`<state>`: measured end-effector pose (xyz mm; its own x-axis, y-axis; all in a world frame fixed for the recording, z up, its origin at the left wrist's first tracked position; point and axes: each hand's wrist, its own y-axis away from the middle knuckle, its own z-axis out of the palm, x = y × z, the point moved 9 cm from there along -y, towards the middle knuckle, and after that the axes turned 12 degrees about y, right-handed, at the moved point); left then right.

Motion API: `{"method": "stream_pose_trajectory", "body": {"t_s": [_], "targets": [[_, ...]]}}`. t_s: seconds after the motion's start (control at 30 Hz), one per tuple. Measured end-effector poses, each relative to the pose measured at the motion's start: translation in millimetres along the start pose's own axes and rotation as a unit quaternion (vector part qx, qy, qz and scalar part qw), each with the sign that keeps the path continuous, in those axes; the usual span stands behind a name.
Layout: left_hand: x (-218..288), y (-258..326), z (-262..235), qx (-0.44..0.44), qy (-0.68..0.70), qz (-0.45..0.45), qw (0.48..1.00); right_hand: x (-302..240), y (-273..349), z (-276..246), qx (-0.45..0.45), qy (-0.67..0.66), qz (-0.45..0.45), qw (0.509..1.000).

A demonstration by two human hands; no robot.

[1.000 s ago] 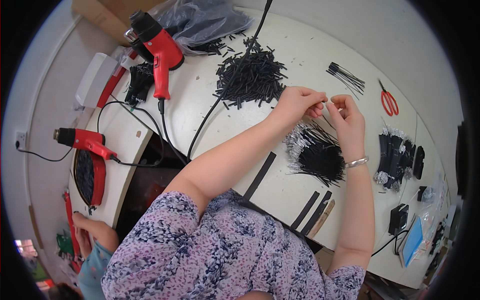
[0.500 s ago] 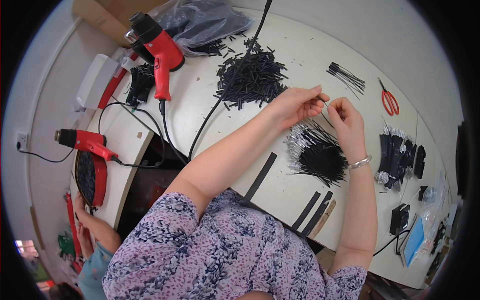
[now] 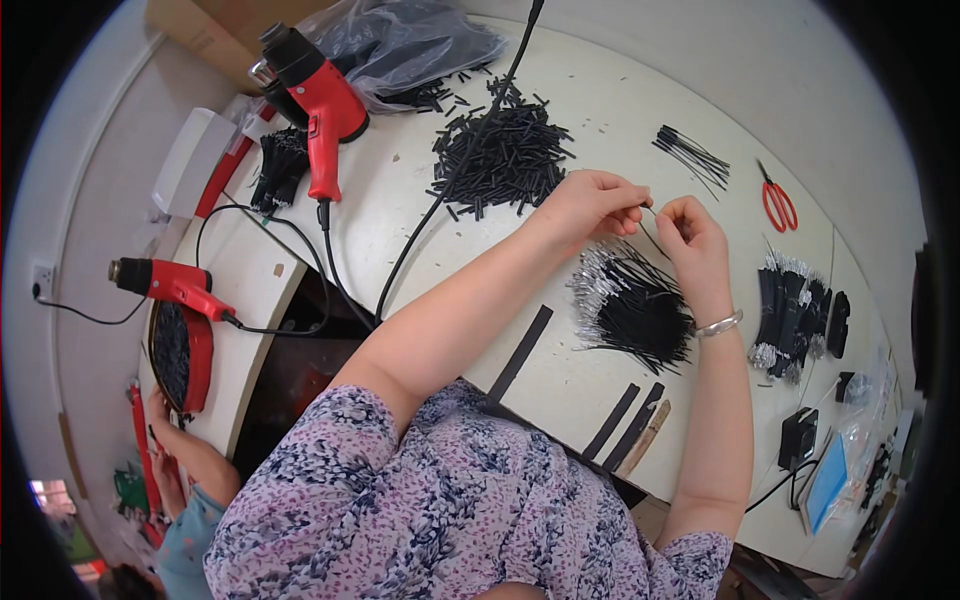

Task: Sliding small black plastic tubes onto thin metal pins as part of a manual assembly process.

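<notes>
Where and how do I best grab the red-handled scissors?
Probably by the red handles, with the right hand coming from above and the left: the scissors lie flat, blades pointing away from the person, while black bundles sit close on the handles' near side.

No text, label, number or sign can be read. Just left of the plastic bag [image 3: 425, 50], the heat gun [image 3: 337, 100] has a pale round mark, too small to make out; also left of the bag, the carton [image 3: 205, 35] carries faint marks, too blurred to read.
</notes>
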<state>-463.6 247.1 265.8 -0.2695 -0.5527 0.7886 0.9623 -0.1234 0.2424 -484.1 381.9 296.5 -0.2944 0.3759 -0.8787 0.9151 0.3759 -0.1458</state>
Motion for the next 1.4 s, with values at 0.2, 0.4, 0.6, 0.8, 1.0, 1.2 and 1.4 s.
{"method": "stream_pose_trajectory", "body": {"t_s": [0.2, 0.4, 0.6, 0.8, 1.0, 1.2, 1.4], "targets": [[6, 2, -6, 0.046, -0.061, 0.033, 0.997, -10, 2, 2, -0.004, 0.026, -0.009, 1.000], [5, 1, -10, 0.077, -0.075, 0.038, 0.993, -23, 5, 2, 0.005, 0.062, -0.028, 0.998], [0, 4, -7, 0.080, -0.060, -0.004, 0.995, -18, 4, 1, 0.014, 0.069, -0.028, 0.997], [-10, -4, -1, -0.036, 0.124, -0.040, 0.991, -13, 3, 0, 0.015, 0.052, -0.020, 0.998], [-15, -6, 3, -0.069, 0.139, -0.043, 0.987, -4, 1, 0, 0.012, 0.032, -0.020, 0.999], [-8, -5, 1, -0.031, 0.087, 0.007, 0.996, -1, 0, 3, 0.006, 0.025, -0.023, 0.999], [-7, -5, 0, -0.009, 0.092, -0.002, 0.996, 2, -1, 1, 0.012, 0.025, -0.018, 0.999]]}}
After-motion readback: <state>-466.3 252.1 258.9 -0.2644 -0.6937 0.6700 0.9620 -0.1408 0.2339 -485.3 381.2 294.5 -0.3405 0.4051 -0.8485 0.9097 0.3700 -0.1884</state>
